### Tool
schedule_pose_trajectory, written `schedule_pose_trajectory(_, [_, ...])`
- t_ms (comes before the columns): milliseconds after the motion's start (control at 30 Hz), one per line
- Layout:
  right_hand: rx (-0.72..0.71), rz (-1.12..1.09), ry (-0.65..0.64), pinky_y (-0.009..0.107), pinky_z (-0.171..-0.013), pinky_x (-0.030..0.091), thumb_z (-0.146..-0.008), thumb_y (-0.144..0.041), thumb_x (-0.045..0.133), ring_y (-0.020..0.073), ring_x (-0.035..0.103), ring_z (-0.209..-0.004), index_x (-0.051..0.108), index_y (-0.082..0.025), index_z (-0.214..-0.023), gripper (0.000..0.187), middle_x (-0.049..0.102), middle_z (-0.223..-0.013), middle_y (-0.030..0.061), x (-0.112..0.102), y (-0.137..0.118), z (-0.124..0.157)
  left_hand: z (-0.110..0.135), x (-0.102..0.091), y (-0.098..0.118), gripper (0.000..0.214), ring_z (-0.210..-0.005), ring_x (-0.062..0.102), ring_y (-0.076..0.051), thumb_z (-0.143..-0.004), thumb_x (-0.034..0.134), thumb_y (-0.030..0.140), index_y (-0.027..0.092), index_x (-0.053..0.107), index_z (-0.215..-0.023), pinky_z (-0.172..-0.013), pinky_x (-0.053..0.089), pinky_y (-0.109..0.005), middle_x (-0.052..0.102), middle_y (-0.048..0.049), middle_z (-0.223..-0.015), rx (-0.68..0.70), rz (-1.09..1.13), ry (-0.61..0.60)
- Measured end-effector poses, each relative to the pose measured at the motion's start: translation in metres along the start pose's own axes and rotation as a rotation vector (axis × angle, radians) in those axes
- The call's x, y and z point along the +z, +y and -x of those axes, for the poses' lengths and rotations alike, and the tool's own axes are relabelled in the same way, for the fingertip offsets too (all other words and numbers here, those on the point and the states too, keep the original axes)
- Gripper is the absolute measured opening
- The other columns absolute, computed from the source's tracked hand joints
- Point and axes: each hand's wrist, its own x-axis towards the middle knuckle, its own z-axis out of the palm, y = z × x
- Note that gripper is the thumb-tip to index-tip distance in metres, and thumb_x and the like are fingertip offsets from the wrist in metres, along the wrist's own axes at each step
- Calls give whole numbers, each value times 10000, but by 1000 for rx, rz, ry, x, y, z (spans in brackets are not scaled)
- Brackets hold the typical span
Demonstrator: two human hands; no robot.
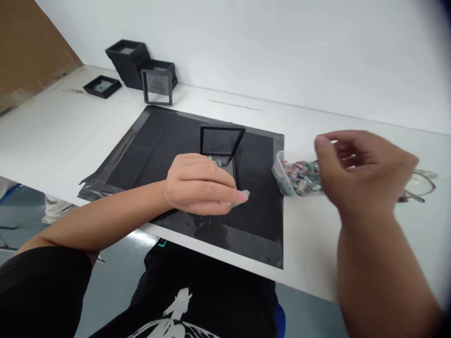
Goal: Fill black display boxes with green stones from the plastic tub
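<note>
My left hand (204,185) is over the black mat, its fingers closed on a small pale green piece (243,196) that pokes out past the fingertips. Behind it an opened black display frame (221,143) stands with its clear lid raised; a few small green pieces (216,161) show in its base, which the hand partly covers. Up in the air near the clear plastic tub (280,176), my right hand (366,171) has thumb and fingers pinched together. Anything between those fingertips is too small to make out. Shiny green and pink pieces (301,176) fill the tub.
A black mat (246,234) is taped to the white table (306,249). Several black frames (128,61) are stacked by the wall, with one frame standing upright (157,87). Another black frame (102,86) with green contents lies at left. Eyeglasses (419,185) rest behind my right wrist.
</note>
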Motion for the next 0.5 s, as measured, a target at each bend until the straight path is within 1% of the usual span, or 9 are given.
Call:
schedule_pose_trajectory(33, [-98,-61,-12,338,-579,434,-907,-323,630,172,548,-591,749,-217,-896,160,639,-682,55,3,-10,6,0,0,0,46,-473,624,-45,-868,656,275,298,695,-866,-473,503,-165,717,93,-655,-2,-3,-3])
schedule_pose_trajectory(100, [-294,-235,-101,324,-539,409,-886,-254,665,151,500,-547,733,-264,-926,80,598,-636,9,8,-28,18,0,-1,0,42,-515,650,-48,-853,670,269,291,693,-880,-501,522,-157,736,85,-702,-4,-4,-2])
schedule_pose_trajectory(133, [-372,-322,-136,318,-523,406,-871,-226,681,144,489,-533,728,-282,-950,108,586,-625,-6,10,-34,22,0,-1,0,54,-546,668,-51,-843,682,262,281,694,-892,-520,534,-153,750,73,-739,-1,0,-1])
schedule_pose_trajectory(200, [-459,-460,-216,308,-510,418,-845,-212,715,137,503,-534,721,-298,-1016,191,584,-636,-18,12,-44,30,0,-2,0,90,-606,698,-62,-829,699,251,259,698,-919,-560,556,-153,771,45,-811,7,6,-1])
schedule_pose_trajectory(267, [-481,-543,-289,298,-511,443,-837,-243,743,135,534,-551,716,-293,-1047,217,601,-656,-18,13,-51,35,0,-3,-1,101,-644,714,-67,-833,702,256,248,700,-933,-591,569,-151,781,32,-859,14,7,-11])
schedule_pose_trajectory(333, [-478,-579,-328,293,-512,463,-841,-266,750,135,556,-563,713,-288,-1026,191,625,-672,-14,14,-55,39,0,-4,-2,94,-663,723,-67,-847,699,281,251,702,-936,-614,582,-147,786,33,-884,21,3,-43])
schedule_pose_trajectory(433, [-452,-566,-324,292,-515,485,-850,-266,745,142,577,-579,714,-290,-972,128,650,-691,-5,16,-60,44,0,-6,-3,104,-674,731,-71,-858,709,326,260,711,-939,-628,599,-148,791,35,-894,27,-1,-97])
schedule_pose_trajectory(500, [-422,-558,-310,291,-513,490,-852,-280,748,140,573,-569,719,-289,-946,99,637,-668,-9,17,-62,46,0,-7,-4,102,-681,734,-76,-870,704,353,275,723,-934,-618,604,-152,792,44,-878,25,-15,-126])
